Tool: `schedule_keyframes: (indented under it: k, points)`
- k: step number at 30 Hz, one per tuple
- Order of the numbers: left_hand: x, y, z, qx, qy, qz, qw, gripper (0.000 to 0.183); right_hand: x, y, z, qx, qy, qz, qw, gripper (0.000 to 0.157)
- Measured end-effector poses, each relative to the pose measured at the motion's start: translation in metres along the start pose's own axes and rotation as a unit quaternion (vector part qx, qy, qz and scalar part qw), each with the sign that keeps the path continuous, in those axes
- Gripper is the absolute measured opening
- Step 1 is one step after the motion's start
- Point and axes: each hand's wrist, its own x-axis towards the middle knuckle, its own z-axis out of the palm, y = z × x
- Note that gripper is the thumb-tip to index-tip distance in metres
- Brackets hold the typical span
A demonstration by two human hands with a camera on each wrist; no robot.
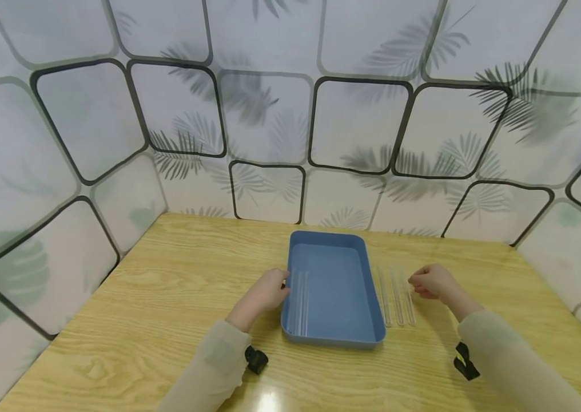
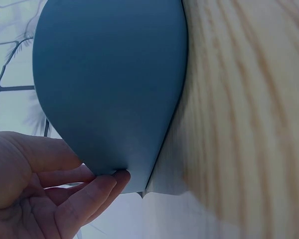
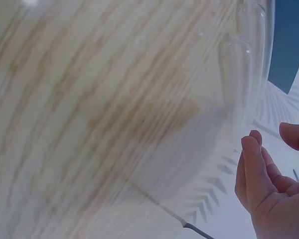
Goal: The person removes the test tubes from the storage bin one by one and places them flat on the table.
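A blue rectangular tray lies on the table, with several clear test tubes lengthwise along its left inner side. My left hand grips the tray's left edge; in the left wrist view its fingers touch the outer wall. Right of the tray, three more clear test tubes lie side by side on the wood, their rounded ends toward me. My right hand is at the far part of the rightmost one. In the right wrist view, thumb and fingers stand apart with nothing visible between them.
The light wooden table extends to both sides of the tray. A pale wall covering with dark rounded outlines and leaf prints rises behind and at the sides. Black straps sit at both wrists.
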Motion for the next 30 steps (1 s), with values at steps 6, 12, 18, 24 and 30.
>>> schedule_keyframes:
  k: [6, 12, 18, 24, 30]
  points:
    - [0.0, 0.0, 0.0, 0.003, -0.002, -0.009, 1.0, 0.039, 0.0, -0.003, 0.001, -0.007, -0.002, 0.001, 1.0, 0.03]
    - [-0.001, -0.001, 0.001, 0.003, -0.002, -0.01, 0.9999, 0.04, 0.002, -0.004, 0.005, 0.004, -0.004, -0.003, 1.0, 0.032]
    - [-0.001, -0.001, 0.001, 0.008, -0.001, -0.002, 1.0, 0.039, 0.004, -0.002, 0.013, 0.044, -0.026, -0.002, 0.999, 0.03]
    - [-0.002, 0.001, 0.0, 0.002, -0.003, -0.002, 1.0, 0.04, 0.004, 0.0, 0.016, 0.057, -0.034, 0.004, 0.998, 0.028]
    - [-0.001, 0.0, -0.001, 0.0, -0.002, 0.003, 1.0, 0.04, 0.005, -0.003, 0.015, 0.059, -0.03, 0.009, 0.998, 0.028]
